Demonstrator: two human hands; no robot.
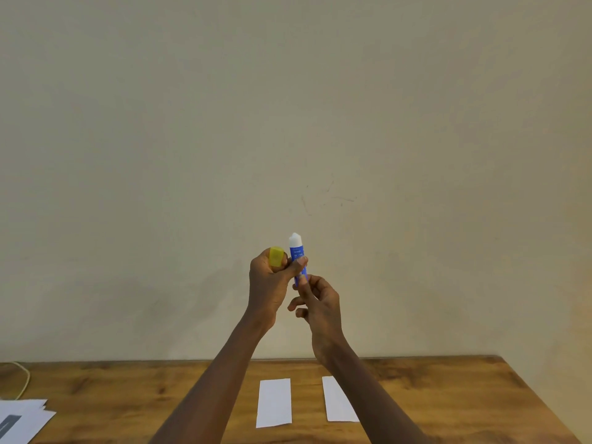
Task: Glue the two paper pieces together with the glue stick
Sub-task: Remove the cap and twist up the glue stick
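Head view, read left to right. At the far left of the wooden table (448, 395) lie a thin cord (25, 379) and a loose stack of white sheets (28, 415), apart from the work. Raised in front of the plain wall (288, 107), the left hand (269, 283) is closed around the yellow cap (276, 256), which sits tucked between its curled fingers, while its thumb and forefinger also pinch the blue barrel of the glue stick (298, 254). The stick stands upright, its white glue tip exposed at the top. Just below, the right hand (320, 302) pinches the lower end of the barrel with thumb and fingertips, a grip suited to turning the base. On the table beneath the forearms, the left paper piece (274, 402) and the right paper piece (336, 400) lie flat, side by side and apart; the right forearm crosses over the edge of the right piece. Progress, as judged: the cap is off and glue appears advanced; no glue is seen on either piece. Spreading glue, laying one piece on the other and pressing remain.
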